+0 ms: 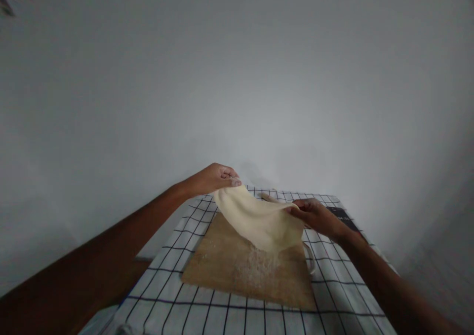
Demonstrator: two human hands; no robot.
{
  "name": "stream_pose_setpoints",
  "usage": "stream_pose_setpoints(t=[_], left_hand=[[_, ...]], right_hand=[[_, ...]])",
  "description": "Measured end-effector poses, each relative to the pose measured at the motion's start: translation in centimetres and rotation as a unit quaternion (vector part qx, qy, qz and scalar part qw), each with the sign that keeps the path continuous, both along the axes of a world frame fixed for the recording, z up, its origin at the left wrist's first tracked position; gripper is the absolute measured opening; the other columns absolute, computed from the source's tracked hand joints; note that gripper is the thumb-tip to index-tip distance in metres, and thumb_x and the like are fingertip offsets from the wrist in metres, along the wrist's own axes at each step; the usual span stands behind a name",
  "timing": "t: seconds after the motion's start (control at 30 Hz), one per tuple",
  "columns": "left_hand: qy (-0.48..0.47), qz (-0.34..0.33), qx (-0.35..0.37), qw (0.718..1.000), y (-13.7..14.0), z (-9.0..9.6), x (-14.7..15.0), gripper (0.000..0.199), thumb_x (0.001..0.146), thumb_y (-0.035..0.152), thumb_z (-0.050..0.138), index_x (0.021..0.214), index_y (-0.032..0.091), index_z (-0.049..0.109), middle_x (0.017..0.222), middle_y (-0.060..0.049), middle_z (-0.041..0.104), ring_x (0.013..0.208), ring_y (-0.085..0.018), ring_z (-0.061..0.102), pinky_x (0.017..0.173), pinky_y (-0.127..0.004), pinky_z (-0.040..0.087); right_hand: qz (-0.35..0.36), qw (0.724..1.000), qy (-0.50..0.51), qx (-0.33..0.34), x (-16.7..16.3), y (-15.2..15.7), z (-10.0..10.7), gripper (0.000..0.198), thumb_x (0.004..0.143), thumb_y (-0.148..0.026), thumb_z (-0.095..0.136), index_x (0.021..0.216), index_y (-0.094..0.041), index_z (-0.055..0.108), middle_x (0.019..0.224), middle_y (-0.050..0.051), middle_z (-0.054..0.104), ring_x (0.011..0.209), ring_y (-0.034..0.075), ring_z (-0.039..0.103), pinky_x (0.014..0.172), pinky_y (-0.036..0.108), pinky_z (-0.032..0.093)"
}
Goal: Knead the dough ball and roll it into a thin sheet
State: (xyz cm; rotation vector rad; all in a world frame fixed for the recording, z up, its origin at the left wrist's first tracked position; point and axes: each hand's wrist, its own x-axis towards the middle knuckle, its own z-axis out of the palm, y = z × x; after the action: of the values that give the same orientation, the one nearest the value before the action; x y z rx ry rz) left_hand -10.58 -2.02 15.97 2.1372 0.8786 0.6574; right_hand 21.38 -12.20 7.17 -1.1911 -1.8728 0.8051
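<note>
A thin sheet of pale dough (259, 219) hangs between my two hands above a wooden board (218, 261). My left hand (222, 176) pinches its upper left edge, thumb against fingers, and is the higher of the two. The opposite upper edge is gripped by my right hand (305, 211). Between them the dough sags in a curve, its lower edge hanging over the board. White flour (259, 266) is scattered on the board under the dough.
A white cloth with a black grid (170, 271) covers the table. Part of a rolling pin-like wooden piece (267, 197) shows behind the dough. A dark flat object (342, 216) lies at the back right, and a pale curved handle (310, 258) sticks out beside the board. A plain wall (237, 78) rises behind.
</note>
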Motion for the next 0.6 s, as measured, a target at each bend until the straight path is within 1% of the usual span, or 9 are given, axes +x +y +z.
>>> stream_pose_setpoints(t=[0.07,0.1,0.17,0.2,0.27,0.37,0.43,0.5,0.6], left_hand=[[-0.037,0.006,0.025,0.999,0.9,-1.2,-0.4,0.041,0.083,0.053,0.065,0.096,0.014,0.065,0.085,-0.007,0.069,0.072,-0.016,0.063,0.063,-0.027,0.050],[-0.057,0.011,0.046,0.997,0.9,-1.7,-0.7,0.041,0.085,0.054,0.062,0.097,0.015,0.063,0.084,-0.005,0.068,0.073,-0.016,0.063,0.065,-0.027,0.051],[-0.069,0.017,0.087,0.994,0.3,-3.2,-1.8,0.037,0.088,0.052,0.059,0.097,0.017,0.061,0.086,-0.004,0.067,0.079,-0.017,0.064,0.073,-0.031,0.053],[-0.058,0.019,0.100,0.993,-0.2,-4.1,-2.6,0.034,0.089,0.051,0.057,0.096,0.018,0.062,0.090,-0.005,0.068,0.085,-0.018,0.064,0.080,-0.033,0.053],[-0.007,0.014,0.109,0.994,-1.6,-6.5,-4.6,0.029,0.091,0.047,0.055,0.095,0.020,0.065,0.102,-0.005,0.070,0.100,-0.020,0.064,0.092,-0.035,0.050],[0.079,-0.002,0.080,0.994,-3.6,-10.2,-7.9,0.025,0.090,0.045,0.056,0.095,0.024,0.070,0.111,-0.004,0.071,0.109,-0.021,0.063,0.100,-0.036,0.046],[0.100,0.015,0.060,0.993,-4.7,-12.0,-9.4,0.025,0.091,0.043,0.056,0.099,0.026,0.071,0.112,-0.003,0.071,0.111,-0.022,0.063,0.102,-0.037,0.046],[0.094,0.047,0.055,0.993,-5.5,-12.9,-9.9,0.026,0.092,0.042,0.053,0.104,0.027,0.071,0.113,-0.004,0.071,0.112,-0.023,0.062,0.101,-0.037,0.046],[0.083,0.058,0.079,0.992,-6.2,-13.3,-8.7,0.026,0.094,0.040,0.052,0.105,0.027,0.071,0.115,-0.004,0.070,0.111,-0.022,0.062,0.099,-0.035,0.047]], right_hand=[[-0.038,0.996,-0.064,0.051,0.4,0.6,2.0,0.045,0.094,-0.054,0.052,0.075,-0.016,0.070,0.062,-0.001,0.062,0.055,0.012,0.054,0.049,0.021,0.040],[-0.061,0.990,-0.094,0.084,0.4,0.5,2.6,0.044,0.095,-0.052,0.051,0.077,-0.017,0.071,0.065,0.000,0.065,0.059,0.013,0.057,0.052,0.022,0.042],[-0.098,0.974,-0.139,0.149,-0.1,-0.5,2.7,0.038,0.097,-0.048,0.050,0.088,-0.019,0.074,0.080,0.004,0.072,0.072,0.017,0.064,0.064,0.026,0.050],[-0.105,0.967,-0.154,0.172,-0.5,-1.3,2.1,0.035,0.098,-0.045,0.050,0.097,-0.021,0.075,0.092,0.006,0.074,0.082,0.020,0.067,0.073,0.029,0.053],[-0.096,0.961,-0.178,0.187,-1.4,-3.3,-0.3,0.029,0.097,-0.039,0.052,0.112,-0.026,0.073,0.113,0.006,0.073,0.100,0.024,0.068,0.090,0.037,0.054],[-0.036,0.962,-0.230,0.144,-2.4,-6.7,-5.1,0.028,0.094,-0.034,0.058,0.118,-0.033,0.071,0.120,0.004,0.071,0.112,0.027,0.066,0.098,0.041,0.054],[-0.008,0.965,-0.238,0.113,-2.8,-8.4,-7.4,0.028,0.093,-0.032,0.059,0.118,-0.037,0.071,0.121,0.002,0.071,0.114,0.027,0.065,0.100,0.042,0.053],[-0.019,0.970,-0.223,0.099,-2.9,-9.4,-8.5,0.029,0.093,-0.030,0.057,0.116,-0.040,0.070,0.123,0.001,0.070,0.116,0.028,0.064,0.102,0.043,0.053],[-0.043,0.974,-0.196,0.104,-3.1,-8.9,-8.7,0.030,0.093,-0.027,0.056,0.117,-0.039,0.069,0.127,0.001,0.066,0.119,0.029,0.062,0.101,0.044,0.053]])
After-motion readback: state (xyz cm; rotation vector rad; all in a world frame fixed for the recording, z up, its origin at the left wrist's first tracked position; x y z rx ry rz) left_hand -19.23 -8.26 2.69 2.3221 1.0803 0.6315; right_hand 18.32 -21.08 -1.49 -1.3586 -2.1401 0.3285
